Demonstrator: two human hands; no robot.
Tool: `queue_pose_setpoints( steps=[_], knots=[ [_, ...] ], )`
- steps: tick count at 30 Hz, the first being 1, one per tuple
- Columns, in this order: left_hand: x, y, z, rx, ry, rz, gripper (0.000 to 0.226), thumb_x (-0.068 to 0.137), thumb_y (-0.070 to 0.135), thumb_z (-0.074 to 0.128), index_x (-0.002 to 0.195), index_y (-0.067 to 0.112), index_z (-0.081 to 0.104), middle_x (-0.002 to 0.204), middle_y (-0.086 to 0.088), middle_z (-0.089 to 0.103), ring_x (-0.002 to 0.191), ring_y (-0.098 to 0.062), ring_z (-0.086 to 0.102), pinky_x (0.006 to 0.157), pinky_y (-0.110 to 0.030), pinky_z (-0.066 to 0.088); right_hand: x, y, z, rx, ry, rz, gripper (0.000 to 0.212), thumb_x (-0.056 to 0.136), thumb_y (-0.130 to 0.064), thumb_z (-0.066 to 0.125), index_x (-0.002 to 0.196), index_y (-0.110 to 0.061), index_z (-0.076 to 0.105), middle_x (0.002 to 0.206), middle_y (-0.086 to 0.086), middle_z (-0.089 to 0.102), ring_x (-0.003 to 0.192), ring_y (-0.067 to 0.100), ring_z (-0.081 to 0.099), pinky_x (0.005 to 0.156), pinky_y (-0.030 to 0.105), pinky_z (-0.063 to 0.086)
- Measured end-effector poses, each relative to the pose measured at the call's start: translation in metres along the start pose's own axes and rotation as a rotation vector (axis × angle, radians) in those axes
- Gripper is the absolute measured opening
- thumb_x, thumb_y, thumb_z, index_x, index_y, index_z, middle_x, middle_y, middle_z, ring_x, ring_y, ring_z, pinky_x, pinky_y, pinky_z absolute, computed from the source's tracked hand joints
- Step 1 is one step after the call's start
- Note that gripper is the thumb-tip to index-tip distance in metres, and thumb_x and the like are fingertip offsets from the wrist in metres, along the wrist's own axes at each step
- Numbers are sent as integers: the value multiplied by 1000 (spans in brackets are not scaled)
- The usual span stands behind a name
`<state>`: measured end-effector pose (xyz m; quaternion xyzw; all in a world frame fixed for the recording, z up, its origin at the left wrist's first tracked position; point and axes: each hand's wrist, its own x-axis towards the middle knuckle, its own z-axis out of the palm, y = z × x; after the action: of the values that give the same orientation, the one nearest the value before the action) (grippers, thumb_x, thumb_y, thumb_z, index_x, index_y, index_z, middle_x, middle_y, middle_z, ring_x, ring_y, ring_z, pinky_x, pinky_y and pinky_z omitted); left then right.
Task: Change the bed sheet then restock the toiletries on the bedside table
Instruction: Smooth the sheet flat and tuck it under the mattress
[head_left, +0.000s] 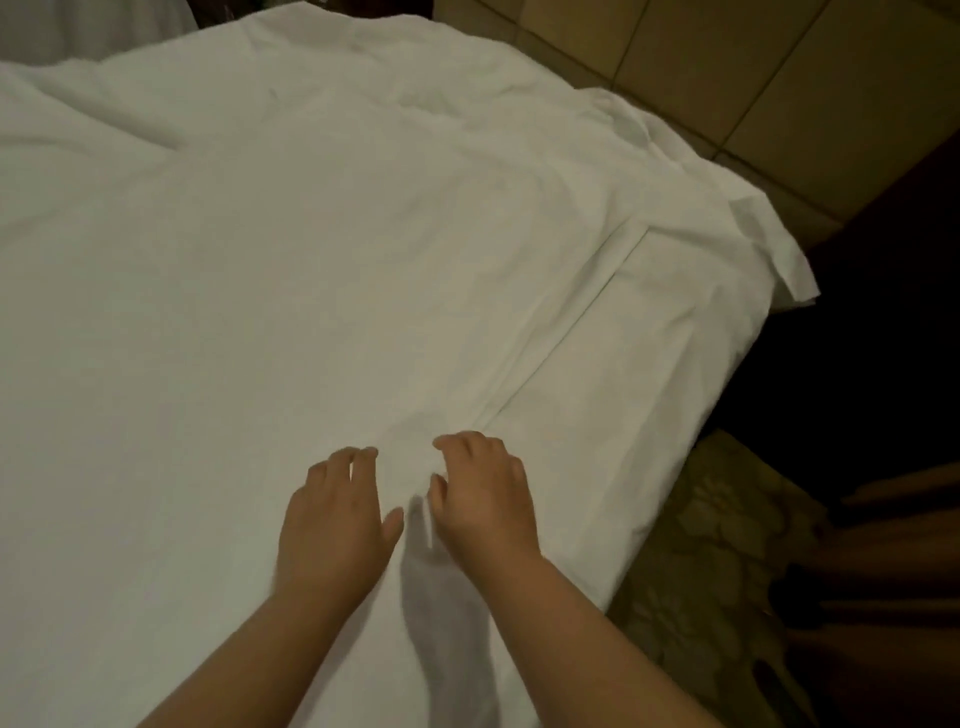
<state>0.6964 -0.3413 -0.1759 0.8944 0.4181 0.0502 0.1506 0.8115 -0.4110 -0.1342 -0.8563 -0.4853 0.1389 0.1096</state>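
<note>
A white bed sheet (311, 260) covers the whole bed, smooth in the middle and wrinkled toward the far side. A long fold (571, 332) runs diagonally from near my hands toward the right edge. My left hand (337, 525) rests palm down on the sheet, fingers slightly curled and holding nothing. Just to its right, my right hand (483, 499) hovers over or touches the sheet with fingers bent and apart, also holding nothing. A loose corner of the sheet (779, 260) hangs off the bed at the right. No toiletries or bedside table are visible.
Beige floor tiles (727, 78) lie beyond the bed's far right side. A patterned carpet (717, 545) shows at the lower right next to the bed's edge. Dark wooden furniture (893, 519) stands at the right edge. Pale fabric (78, 26) shows at the top left.
</note>
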Motion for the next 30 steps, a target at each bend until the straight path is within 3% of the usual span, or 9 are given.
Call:
queue_pose_setpoints(
  steps=[4,7,12,15,21,23,26,28,30],
  knots=[
    [69,43,47,35,-60,57,52,70,32,63,109,-2,66,106,-21,68,91,-38,68,68,-45,56,67,47,9,-62,-190,38,47,99,-25,37,145,-20,30,157,4,13,143,22,14,113,37,16],
    [103,73,70,67,-84,52,56,57,23,82,107,0,69,110,-21,67,98,-39,66,73,-46,55,100,81,12,-47,-232,111,49,100,-31,32,147,-20,26,157,5,16,143,20,15,114,34,14],
    [168,102,90,101,18,32,47,69,24,79,109,1,68,114,-20,66,105,-39,64,79,-47,54,171,134,1,-39,-136,194,55,99,-32,34,149,-17,19,157,8,15,144,23,15,115,37,15],
    [205,122,94,111,20,8,57,60,29,83,107,-1,67,110,-21,66,100,-41,64,75,-46,54,221,163,-12,260,20,293,60,95,-29,47,148,-17,22,150,8,33,134,27,34,110,38,32],
    [280,178,108,74,85,-184,72,71,48,72,123,1,57,123,-21,60,109,-41,58,83,-47,51,335,216,-56,1017,237,787,73,88,-29,61,146,-12,19,143,11,41,125,31,47,101,40,41],
    [303,200,107,91,93,-242,72,62,37,81,119,-1,59,118,-22,61,103,-42,60,77,-46,52,359,235,-74,1142,219,944,60,88,-26,60,138,-5,33,132,15,50,113,33,55,85,36,45],
    [334,223,99,187,165,-218,41,50,1,79,88,0,62,81,-18,61,67,-36,58,51,-35,41,376,257,-100,1079,108,894,24,94,-19,50,108,-1,58,96,10,61,89,29,58,79,36,44],
    [345,229,93,214,184,-194,33,44,-13,71,68,4,55,61,-13,51,49,-31,49,47,-29,27,378,266,-109,947,154,832,23,94,-18,47,73,-11,52,71,-2,52,69,19,47,87,35,40],
    [343,233,86,201,168,-178,35,43,-16,70,62,7,51,54,-10,46,43,-28,43,46,-28,23,369,272,-111,859,185,791,36,93,-19,47,59,-17,33,58,-4,39,56,15,35,84,35,35]
  ],
)
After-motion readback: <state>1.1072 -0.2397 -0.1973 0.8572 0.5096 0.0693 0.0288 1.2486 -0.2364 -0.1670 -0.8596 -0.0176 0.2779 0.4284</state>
